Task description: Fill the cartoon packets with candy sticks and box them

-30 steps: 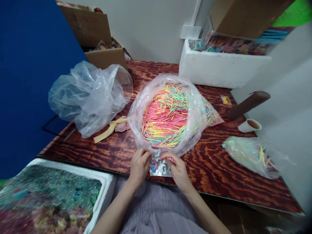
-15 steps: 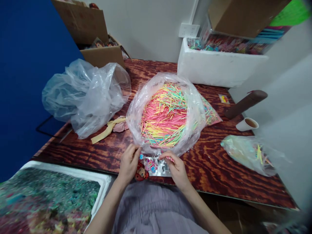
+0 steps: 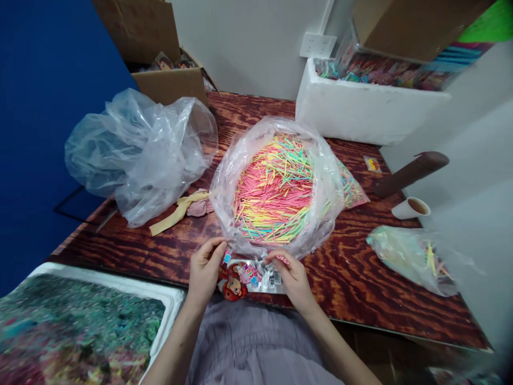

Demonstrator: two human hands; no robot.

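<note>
My left hand (image 3: 207,269) is closed, thumb and forefinger pinching the upper edge of a small printed plastic packet (image 3: 250,274) at the table's front edge. A red-haired cartoon figure (image 3: 234,289) shows at its lower left. My right hand (image 3: 294,278) is closed too, fingertips at the packet's upper right. Small pink pieces (image 3: 282,260) poke out of its curled fingers and look like sticks seen end-on. Just beyond both hands stands a big clear bag (image 3: 326,214), its rim rolled open, full of thin pink, yellow and green sticks (image 3: 274,195). Silver wrapping (image 3: 276,286) lies under the hands.
Crumpled clear plastic (image 3: 148,160) and a yellow strip (image 3: 168,220) lie left. Behind are a cardboard box (image 3: 172,85) and a white foam box (image 3: 360,109). A paper cup (image 3: 411,208), brown cylinder (image 3: 412,174) and small bag (image 3: 412,256) stand right. Another foam box (image 3: 172,305) is front left.
My left hand has shifted slightly left and down, and the red-haired figure shows more fully. My right hand stays nearly in place. The whole view has shifted a little.
</note>
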